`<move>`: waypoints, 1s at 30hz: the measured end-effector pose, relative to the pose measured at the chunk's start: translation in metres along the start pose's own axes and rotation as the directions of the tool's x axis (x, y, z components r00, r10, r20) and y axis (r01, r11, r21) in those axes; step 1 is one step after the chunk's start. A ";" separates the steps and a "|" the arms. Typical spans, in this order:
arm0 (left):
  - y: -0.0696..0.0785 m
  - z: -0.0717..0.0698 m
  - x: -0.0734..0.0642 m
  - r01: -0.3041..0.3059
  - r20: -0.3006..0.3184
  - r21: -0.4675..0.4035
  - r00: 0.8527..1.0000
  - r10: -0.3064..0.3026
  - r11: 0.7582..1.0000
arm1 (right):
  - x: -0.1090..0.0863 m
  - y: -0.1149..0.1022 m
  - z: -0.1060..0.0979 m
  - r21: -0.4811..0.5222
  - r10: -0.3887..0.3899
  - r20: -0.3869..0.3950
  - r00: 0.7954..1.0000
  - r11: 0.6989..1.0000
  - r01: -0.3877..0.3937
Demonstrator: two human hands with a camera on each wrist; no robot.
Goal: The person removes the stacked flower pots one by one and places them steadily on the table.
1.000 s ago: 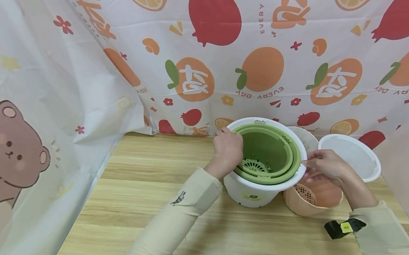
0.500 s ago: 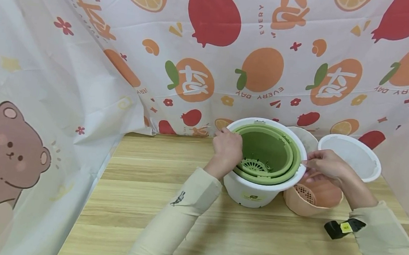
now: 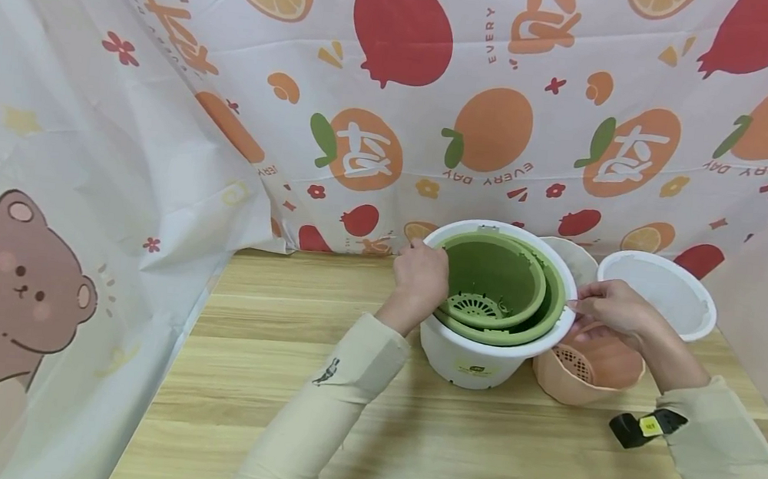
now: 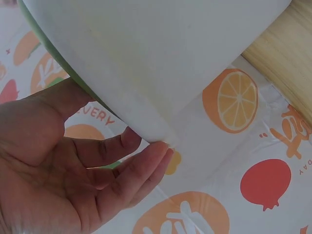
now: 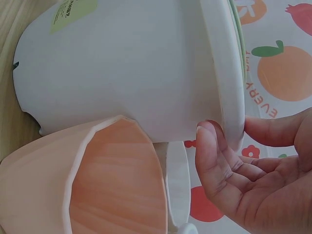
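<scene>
A large white flowerpot stands upright with two green flowerpots nested in it. The inner green flowerpot, slotted at its bottom, sits off-centre to the left, leaving a gap at the right inside the outer green flowerpot. My left hand pinches the inner green pot's left rim; in the left wrist view its thumb goes over the green edge, and its fingertips lie at the white rim. On the opposite side, my right hand grips the white rim between thumb and fingers.
Right of the stack stands a peach flowerpot with a perforated bottom. Behind it are an off-white pot and a white round pot. All rest on a wooden table before a fruit-print cloth.
My left hand has moved slightly left with the inner green flowerpot, which has shifted off-centre and opened a gap at its right. My right hand and the white flowerpot stay nearly in place.
</scene>
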State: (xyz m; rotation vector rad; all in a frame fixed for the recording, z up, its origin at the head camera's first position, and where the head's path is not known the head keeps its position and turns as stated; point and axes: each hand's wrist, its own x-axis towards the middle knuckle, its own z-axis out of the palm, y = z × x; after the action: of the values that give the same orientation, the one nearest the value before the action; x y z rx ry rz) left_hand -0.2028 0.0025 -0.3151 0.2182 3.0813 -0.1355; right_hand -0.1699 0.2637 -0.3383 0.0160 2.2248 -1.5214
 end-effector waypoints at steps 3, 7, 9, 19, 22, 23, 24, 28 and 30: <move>-0.001 0.000 0.000 -0.009 0.000 -0.009 1.000 0.009 1.000 | 0.000 0.000 0.000 0.006 0.001 0.001 1.000 1.000 -0.001; -0.002 -0.005 -0.003 -0.017 0.017 -0.028 1.000 0.017 0.999 | 0.001 0.001 0.000 0.021 0.004 0.001 1.000 1.000 -0.004; -0.003 -0.005 -0.003 -0.021 0.012 -0.033 1.000 0.021 0.999 | 0.001 0.001 0.000 0.026 0.006 0.000 1.000 1.000 -0.006; -0.007 -0.004 -0.004 -0.037 -0.018 -0.074 0.999 0.036 0.997 | 0.001 0.001 0.000 0.027 0.008 -0.006 1.000 1.000 -0.007; -0.009 -0.003 -0.004 -0.043 -0.035 -0.097 0.999 0.040 0.994 | 0.001 0.001 0.000 0.031 0.011 -0.006 1.000 0.999 -0.011; -0.010 -0.003 -0.004 -0.043 -0.040 -0.108 0.998 0.039 0.993 | 0.001 0.001 0.000 0.033 0.013 -0.007 1.000 0.999 -0.013; -0.011 -0.002 -0.003 -0.043 -0.047 -0.118 0.998 0.038 0.992 | 0.001 0.001 0.000 0.034 0.013 -0.006 1.000 0.999 -0.013; -0.013 -0.001 -0.003 -0.040 -0.062 -0.152 0.998 0.030 0.988 | 0.001 0.001 0.000 0.035 0.014 -0.005 1.000 0.999 -0.014; -0.014 0.000 -0.003 -0.036 -0.068 -0.173 0.997 0.024 0.984 | 0.001 0.001 0.000 0.031 0.015 -0.003 1.000 0.999 -0.015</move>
State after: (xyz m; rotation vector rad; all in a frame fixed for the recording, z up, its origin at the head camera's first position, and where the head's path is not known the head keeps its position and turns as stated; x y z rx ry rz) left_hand -0.2014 -0.0116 -0.3139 0.2658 3.1292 0.1446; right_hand -0.1710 0.2640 -0.3394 0.0447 2.1986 -1.5495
